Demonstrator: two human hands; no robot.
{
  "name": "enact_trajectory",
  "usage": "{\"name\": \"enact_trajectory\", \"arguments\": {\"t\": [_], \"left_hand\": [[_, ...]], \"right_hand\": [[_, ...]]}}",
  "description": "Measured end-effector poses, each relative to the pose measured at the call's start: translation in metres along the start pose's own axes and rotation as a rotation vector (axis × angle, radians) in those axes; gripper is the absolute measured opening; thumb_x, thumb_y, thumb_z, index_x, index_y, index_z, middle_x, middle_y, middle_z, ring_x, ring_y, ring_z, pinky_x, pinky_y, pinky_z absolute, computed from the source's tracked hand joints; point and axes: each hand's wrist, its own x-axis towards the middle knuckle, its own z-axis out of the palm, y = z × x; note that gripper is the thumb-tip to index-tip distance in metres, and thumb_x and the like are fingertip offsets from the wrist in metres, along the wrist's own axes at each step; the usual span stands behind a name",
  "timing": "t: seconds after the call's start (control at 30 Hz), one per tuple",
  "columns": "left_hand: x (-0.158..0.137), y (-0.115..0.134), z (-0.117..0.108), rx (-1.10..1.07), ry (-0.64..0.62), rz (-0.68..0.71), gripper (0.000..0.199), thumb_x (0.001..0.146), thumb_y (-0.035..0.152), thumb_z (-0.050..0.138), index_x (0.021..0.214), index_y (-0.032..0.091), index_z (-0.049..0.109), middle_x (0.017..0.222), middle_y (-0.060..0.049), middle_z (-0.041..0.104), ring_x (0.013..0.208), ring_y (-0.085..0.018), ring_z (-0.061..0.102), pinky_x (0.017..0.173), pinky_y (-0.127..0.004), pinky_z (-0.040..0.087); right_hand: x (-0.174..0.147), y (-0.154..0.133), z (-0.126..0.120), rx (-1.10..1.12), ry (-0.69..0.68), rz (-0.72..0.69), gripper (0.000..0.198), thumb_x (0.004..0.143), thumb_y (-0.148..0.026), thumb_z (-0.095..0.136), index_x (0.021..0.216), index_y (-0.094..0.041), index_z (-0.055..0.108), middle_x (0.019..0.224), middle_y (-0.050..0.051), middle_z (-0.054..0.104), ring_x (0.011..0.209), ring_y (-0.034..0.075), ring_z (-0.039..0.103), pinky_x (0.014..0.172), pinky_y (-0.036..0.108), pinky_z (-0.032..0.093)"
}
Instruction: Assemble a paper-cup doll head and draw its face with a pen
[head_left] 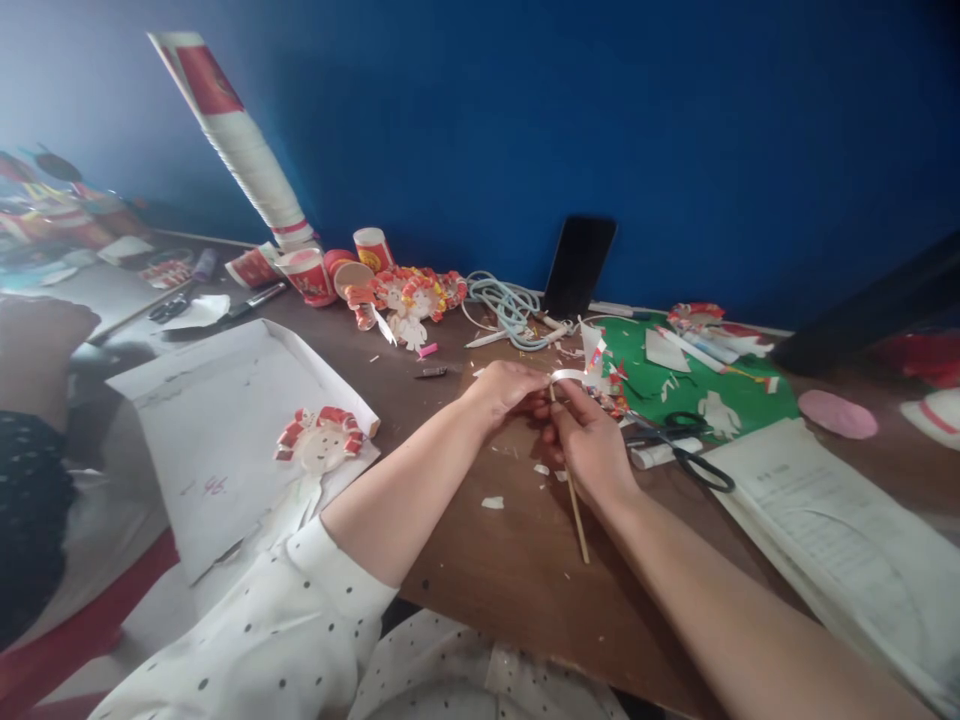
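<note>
Over the brown tabletop (480,540), my two hands meet close together. My right hand (592,445) is closed round a thin wooden stick (577,515), whose lower end slants down toward me. A narrow white paper strip (570,375) curves at the stick's upper end. My left hand (506,390) pinches at the left end of this strip, its fingertips partly hidden. Just beyond the hands are colourful paper scraps (609,388). Black-handled scissors (701,465) lie to the right of my right hand, beside a white tube (664,455).
A phone (581,265) leans on the blue wall behind a coiled cable (506,305). Paper cups (307,275) and a tall cup stack (255,160) stand left. A paper face cutout (321,440) rests on white paper (225,400). Green sheet (626,350) and booklet (832,520) lie right. Another person sits left.
</note>
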Motion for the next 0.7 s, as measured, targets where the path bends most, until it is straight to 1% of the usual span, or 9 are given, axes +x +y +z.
{"name": "enact_trajectory", "arguments": {"t": [0.07, 0.17, 0.27, 0.43, 0.53, 0.7], "left_hand": [[-0.001, 0.0, 0.001, 0.002, 0.0, 0.001, 0.007, 0.074, 0.013, 0.07, 0.068, 0.01, 0.067, 0.053, 0.0, 0.059, 0.047, -0.008, 0.053, 0.054, -0.021, 0.046], [-0.002, -0.001, 0.001, -0.03, -0.041, 0.011, 0.013, 0.076, 0.012, 0.066, 0.063, 0.01, 0.065, 0.05, 0.0, 0.057, 0.045, -0.009, 0.052, 0.051, -0.022, 0.043], [0.0, -0.003, 0.0, -0.056, -0.08, 0.028, 0.016, 0.077, 0.01, 0.064, 0.061, 0.01, 0.064, 0.049, 0.0, 0.056, 0.044, -0.008, 0.052, 0.051, -0.022, 0.042], [0.004, -0.007, -0.002, -0.078, -0.093, 0.025, 0.015, 0.073, 0.012, 0.07, 0.06, 0.009, 0.062, 0.051, 0.0, 0.056, 0.045, -0.009, 0.053, 0.052, -0.023, 0.043], [0.004, -0.006, -0.002, -0.062, -0.066, 0.019, 0.014, 0.073, 0.013, 0.071, 0.061, 0.009, 0.063, 0.052, -0.001, 0.057, 0.047, -0.009, 0.055, 0.054, -0.023, 0.045], [0.002, -0.002, -0.001, -0.017, -0.002, -0.021, 0.013, 0.074, 0.012, 0.07, 0.062, 0.009, 0.064, 0.055, -0.001, 0.059, 0.048, -0.007, 0.054, 0.054, -0.02, 0.045]], "right_hand": [[0.0, 0.001, 0.0, 0.012, 0.005, 0.0, 0.058, 0.075, -0.031, 0.059, 0.131, -0.02, 0.052, 0.068, -0.002, 0.061, 0.046, 0.009, 0.047, 0.035, 0.02, 0.031], [0.0, 0.0, 0.001, 0.003, 0.001, -0.005, 0.057, 0.075, -0.03, 0.059, 0.13, -0.019, 0.053, 0.07, -0.001, 0.062, 0.046, 0.009, 0.048, 0.035, 0.02, 0.032], [-0.002, -0.004, 0.001, -0.032, 0.007, -0.008, 0.054, 0.076, -0.03, 0.058, 0.129, -0.019, 0.054, 0.067, -0.002, 0.06, 0.044, 0.008, 0.046, 0.035, 0.019, 0.031], [-0.005, -0.007, 0.001, -0.056, 0.022, 0.005, 0.051, 0.077, -0.03, 0.057, 0.127, -0.021, 0.057, 0.056, -0.005, 0.056, 0.039, 0.008, 0.043, 0.037, 0.02, 0.031], [-0.005, -0.008, 0.001, -0.064, 0.021, 0.01, 0.05, 0.077, -0.03, 0.057, 0.127, -0.021, 0.057, 0.053, -0.005, 0.054, 0.038, 0.009, 0.043, 0.037, 0.022, 0.032], [-0.007, -0.01, 0.001, -0.091, 0.02, 0.01, 0.048, 0.078, -0.029, 0.055, 0.125, -0.02, 0.059, 0.056, -0.004, 0.057, 0.038, 0.009, 0.044, 0.037, 0.023, 0.034]]}}
